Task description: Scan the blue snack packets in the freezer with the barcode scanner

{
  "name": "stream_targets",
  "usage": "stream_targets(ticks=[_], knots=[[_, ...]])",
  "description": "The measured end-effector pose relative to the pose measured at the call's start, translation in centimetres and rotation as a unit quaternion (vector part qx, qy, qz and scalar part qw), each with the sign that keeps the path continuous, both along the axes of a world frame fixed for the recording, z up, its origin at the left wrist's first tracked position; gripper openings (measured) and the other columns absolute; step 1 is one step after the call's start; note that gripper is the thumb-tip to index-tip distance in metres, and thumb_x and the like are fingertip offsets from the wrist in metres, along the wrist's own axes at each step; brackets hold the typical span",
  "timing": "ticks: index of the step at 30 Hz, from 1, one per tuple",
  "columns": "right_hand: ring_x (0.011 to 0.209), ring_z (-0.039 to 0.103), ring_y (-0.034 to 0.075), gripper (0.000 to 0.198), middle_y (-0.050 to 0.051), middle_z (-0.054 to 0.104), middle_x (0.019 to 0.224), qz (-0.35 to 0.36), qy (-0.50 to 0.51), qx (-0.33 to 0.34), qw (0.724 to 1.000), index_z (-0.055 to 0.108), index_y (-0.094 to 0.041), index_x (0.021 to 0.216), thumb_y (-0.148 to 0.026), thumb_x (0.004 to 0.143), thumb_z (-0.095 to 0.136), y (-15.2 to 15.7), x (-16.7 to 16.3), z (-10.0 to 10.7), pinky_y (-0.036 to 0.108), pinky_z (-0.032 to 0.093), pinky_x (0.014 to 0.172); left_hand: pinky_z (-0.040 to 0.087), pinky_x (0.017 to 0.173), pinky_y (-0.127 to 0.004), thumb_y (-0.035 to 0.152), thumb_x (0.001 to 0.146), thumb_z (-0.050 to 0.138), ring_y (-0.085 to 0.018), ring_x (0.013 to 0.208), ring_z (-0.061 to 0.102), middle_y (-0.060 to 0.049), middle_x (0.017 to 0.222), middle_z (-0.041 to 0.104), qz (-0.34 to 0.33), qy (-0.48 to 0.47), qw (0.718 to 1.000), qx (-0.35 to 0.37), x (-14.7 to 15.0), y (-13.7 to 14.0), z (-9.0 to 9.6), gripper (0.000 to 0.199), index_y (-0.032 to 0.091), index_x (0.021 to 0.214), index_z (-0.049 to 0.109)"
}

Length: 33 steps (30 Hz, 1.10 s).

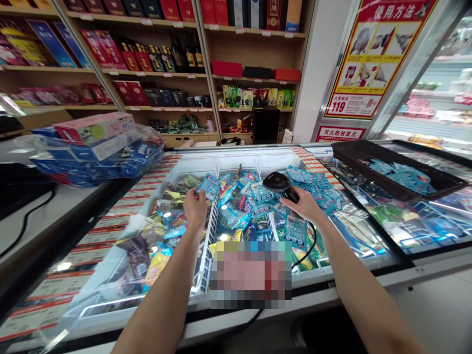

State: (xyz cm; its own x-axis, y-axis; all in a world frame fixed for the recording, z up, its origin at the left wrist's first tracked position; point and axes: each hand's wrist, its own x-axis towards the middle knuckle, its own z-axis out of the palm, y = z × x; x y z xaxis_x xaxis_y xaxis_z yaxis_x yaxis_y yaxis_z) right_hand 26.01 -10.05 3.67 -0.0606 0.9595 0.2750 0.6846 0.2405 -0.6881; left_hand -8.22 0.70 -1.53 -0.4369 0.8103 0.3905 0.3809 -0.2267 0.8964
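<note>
My left hand (196, 206) pinches a small blue packet (209, 187) by its edge, above the glass-topped chest freezer. In my right hand (303, 202) is a black barcode scanner (277, 183), its head pointing left toward the middle of the freezer. A black cable (311, 246) hangs from the scanner's grip and runs down over the front edge. Beneath both hands lie many blue packets (236, 216), with more of them (309, 179) to the right of the scanner. A white wire divider (210, 231) stands below my left hand.
A dark plastic tray (354, 160) holding blue packets (409, 176) rests on the freezer's right side. Plastic-wrapped boxes (96, 142) sit at the left. Behind are shelves (177, 73) of boxes and bottles. A blurred patch hides part of the front edge.
</note>
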Motion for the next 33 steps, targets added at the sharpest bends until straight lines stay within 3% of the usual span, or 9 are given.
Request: stream_targets(ticks=[3,5,9,11,14,19,23,28,33], knots=[[0.044,0.057,0.014,0.042,0.004,0.067,0.079,0.002,0.032,-0.022,0.999,0.054,-0.021,0.097,-0.059,0.079,0.051,0.1,0.1,0.0,0.028,0.045,0.049,0.04,0.094,-0.051,0.034,0.075,0.055,-0.028,0.09,0.06,-0.008,0.081,0.061,0.029,0.106,0.994,-0.012,-0.1,-0.2,0.3,0.037,0.015,0.107,0.056],[0.045,0.058,0.015,0.042,0.004,0.067,0.08,0.001,0.04,-0.027,0.999,0.054,-0.021,0.096,-0.06,0.078,0.051,0.1,0.1,0.0,0.028,0.045,0.048,0.037,0.098,-0.051,0.031,0.073,0.058,-0.031,0.104,0.055,-0.014,0.099,0.06,0.034,0.158,0.987,-0.009,0.1,-0.5,0.5,0.049,0.012,0.118,0.052],[0.045,0.059,0.015,0.043,0.004,0.067,0.082,-0.002,0.042,-0.026,0.999,0.054,-0.021,0.097,-0.06,0.078,0.051,0.1,0.1,0.0,0.027,0.045,0.046,0.027,0.105,-0.049,0.031,0.069,0.064,-0.035,0.126,0.034,-0.02,0.131,0.039,0.04,0.234,0.971,0.038,0.7,-1.1,0.9,0.066,0.011,0.128,0.043],[0.044,0.059,0.015,0.044,0.005,0.067,0.082,-0.004,0.046,-0.025,0.999,0.053,-0.021,0.097,-0.061,0.078,0.05,0.1,0.1,0.0,0.027,0.045,0.045,0.025,0.107,-0.049,0.034,0.073,0.061,-0.034,0.128,0.032,-0.018,0.133,0.037,0.011,0.262,0.963,0.067,1.2,-1.4,1.1,0.061,0.014,0.128,0.044],[0.045,0.059,0.015,0.045,0.005,0.067,0.084,-0.007,0.053,-0.029,0.998,0.053,-0.021,0.097,-0.062,0.078,0.05,0.2,0.2,0.0,0.027,0.044,0.044,0.029,0.106,-0.047,0.039,0.079,0.055,-0.03,0.122,0.04,-0.014,0.127,0.046,-0.105,0.294,0.946,0.091,2.3,-1.7,1.3,0.05,0.019,0.124,0.049],[0.045,0.059,0.015,0.044,0.005,0.067,0.084,-0.012,0.048,-0.024,0.998,0.053,-0.022,0.097,-0.061,0.079,0.05,0.2,0.2,0.0,0.027,0.044,0.044,0.029,0.106,-0.046,0.04,0.081,0.054,-0.027,0.121,0.044,-0.009,0.128,0.051,-0.266,0.288,0.916,0.085,5.0,-2.6,1.6,0.046,0.024,0.124,0.051],[0.043,0.058,0.014,0.044,0.004,0.067,0.079,-0.012,0.043,-0.011,0.999,0.054,-0.021,0.095,-0.061,0.079,0.05,0.3,0.2,0.0,0.027,0.046,0.047,0.025,0.11,-0.045,0.039,0.078,0.059,-0.026,0.126,0.041,-0.006,0.132,0.051,-0.34,0.239,0.907,0.071,6.2,-3.3,2.0,0.047,0.026,0.123,0.053],[0.043,0.057,0.014,0.043,0.004,0.068,0.078,-0.011,0.04,-0.002,0.999,0.055,-0.021,0.098,-0.059,0.079,0.051,0.4,0.2,0.1,0.028,0.047,0.051,0.025,0.11,-0.044,0.041,0.077,0.06,-0.026,0.127,0.041,-0.006,0.131,0.053,-0.355,0.202,0.911,0.053,7.2,-3.0,2.4,0.048,0.027,0.122,0.055],[0.043,0.058,0.015,0.044,0.004,0.067,0.078,-0.005,0.048,-0.008,0.999,0.054,-0.021,0.099,-0.06,0.079,0.051,0.4,0.3,0.0,0.028,0.046,0.047,0.028,0.107,-0.046,0.046,0.076,0.059,-0.029,0.125,0.042,-0.009,0.13,0.053,-0.341,0.235,0.909,0.036,9.6,-1.7,1.6,0.055,0.024,0.126,0.052]])
